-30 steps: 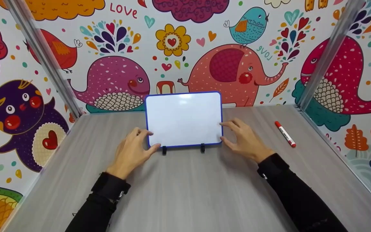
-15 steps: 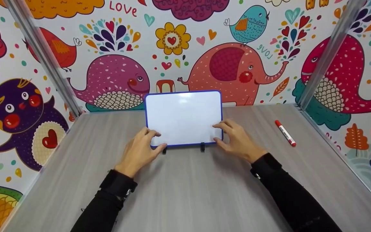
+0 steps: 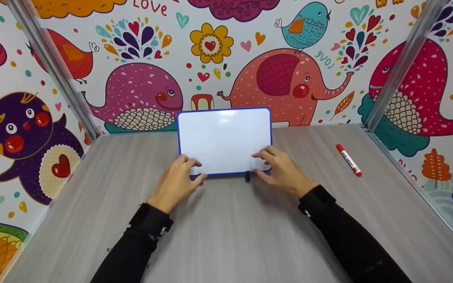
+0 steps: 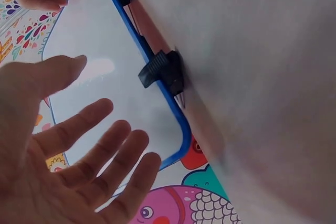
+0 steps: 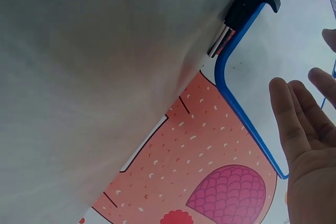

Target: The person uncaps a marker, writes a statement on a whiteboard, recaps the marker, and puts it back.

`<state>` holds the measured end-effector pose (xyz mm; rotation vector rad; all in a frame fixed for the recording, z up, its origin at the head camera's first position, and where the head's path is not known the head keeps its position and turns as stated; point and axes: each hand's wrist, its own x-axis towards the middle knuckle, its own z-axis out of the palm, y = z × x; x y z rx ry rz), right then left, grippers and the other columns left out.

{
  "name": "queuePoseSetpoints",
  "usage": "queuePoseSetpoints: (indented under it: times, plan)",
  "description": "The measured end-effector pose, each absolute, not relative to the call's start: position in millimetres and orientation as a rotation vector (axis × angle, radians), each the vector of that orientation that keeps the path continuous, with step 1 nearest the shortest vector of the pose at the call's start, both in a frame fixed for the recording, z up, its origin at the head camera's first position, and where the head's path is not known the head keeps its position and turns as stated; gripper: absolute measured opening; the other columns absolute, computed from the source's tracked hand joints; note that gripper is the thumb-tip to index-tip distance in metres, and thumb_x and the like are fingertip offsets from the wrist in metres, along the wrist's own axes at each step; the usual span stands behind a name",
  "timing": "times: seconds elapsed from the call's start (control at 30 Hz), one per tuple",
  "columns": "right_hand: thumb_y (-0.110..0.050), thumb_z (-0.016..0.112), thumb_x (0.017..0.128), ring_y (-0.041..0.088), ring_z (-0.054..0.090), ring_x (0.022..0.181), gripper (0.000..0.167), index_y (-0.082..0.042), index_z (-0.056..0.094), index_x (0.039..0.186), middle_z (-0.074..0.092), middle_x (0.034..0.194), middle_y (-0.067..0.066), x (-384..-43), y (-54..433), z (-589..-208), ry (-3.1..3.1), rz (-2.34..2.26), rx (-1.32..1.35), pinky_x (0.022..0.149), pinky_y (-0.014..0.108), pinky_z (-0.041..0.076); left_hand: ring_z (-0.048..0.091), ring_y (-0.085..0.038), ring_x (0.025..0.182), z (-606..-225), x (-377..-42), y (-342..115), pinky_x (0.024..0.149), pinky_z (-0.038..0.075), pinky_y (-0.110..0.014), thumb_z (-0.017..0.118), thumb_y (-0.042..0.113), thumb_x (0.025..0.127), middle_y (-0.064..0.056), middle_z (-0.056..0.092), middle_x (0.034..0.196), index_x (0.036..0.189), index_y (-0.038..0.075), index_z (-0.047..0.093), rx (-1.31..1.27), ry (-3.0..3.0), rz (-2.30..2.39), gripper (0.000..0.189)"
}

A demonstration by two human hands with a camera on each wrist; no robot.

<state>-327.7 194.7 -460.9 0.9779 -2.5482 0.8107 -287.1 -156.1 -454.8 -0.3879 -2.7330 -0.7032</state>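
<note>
Whiteboard (image 3: 224, 137) — partly hidden behind left grip (image 3: 176, 184) and right grip (image 3: 284, 173) — both loosely spread, holding nothing.

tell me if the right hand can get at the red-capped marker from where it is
Probably yes: the right hand holds nothing, and nothing stands on the tabletop between it and the red-capped marker to its right.
</note>
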Motion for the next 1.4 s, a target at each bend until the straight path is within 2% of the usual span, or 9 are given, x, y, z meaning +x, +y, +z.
queuePoseSetpoints:
  times: [0.27,0.63,0.93,1.4]
  plan:
    - [-0.014,0.090,0.104,0.036,0.080,0.120,0.040,-0.004,0.078,0.141,0.075,0.127,0.019,-328,185,-463,-2.577,0.794,1.010,0.103,0.049,0.074,0.070,-0.027,0.100,-462,-288,-154,0.089,0.066,-0.047,0.091,0.028,0.104,-0.016,0.073,0.117,0.129,0.005,0.083,-0.408,-2.762,-0.714,0.034]
    - [-0.010,0.089,0.104,0.035,0.083,0.113,0.036,0.000,0.079,0.137,0.076,0.124,0.020,-327,174,-464,-2.566,0.790,1.060,0.101,0.046,0.074,0.074,-0.031,0.103,-464,-292,-147,0.091,0.069,-0.048,0.092,0.025,0.103,-0.015,0.073,0.114,0.124,0.004,0.084,-0.412,-2.763,-0.708,0.031]
    - [-0.010,0.091,0.102,0.033,0.084,0.112,0.032,0.000,0.082,0.131,0.078,0.122,0.019,-328,165,-467,-2.605,0.764,1.058,0.105,0.046,0.073,0.072,-0.032,0.102,-468,-295,-145,0.094,0.068,-0.050,0.091,0.017,0.102,-0.017,0.074,0.113,0.120,0.000,0.083,-0.431,-2.767,-0.738,0.026]
    - [-0.007,0.089,0.102,0.027,0.080,0.105,0.023,0.001,0.085,0.123,0.080,0.115,0.016,-329,155,-468,-2.657,0.644,1.030,0.099,0.043,0.074,0.072,-0.033,0.105,-471,-296,-141,0.098,0.069,-0.051,0.091,0.013,0.102,-0.020,0.075,0.113,0.118,-0.003,0.084,-0.424,-2.764,-0.775,0.023]
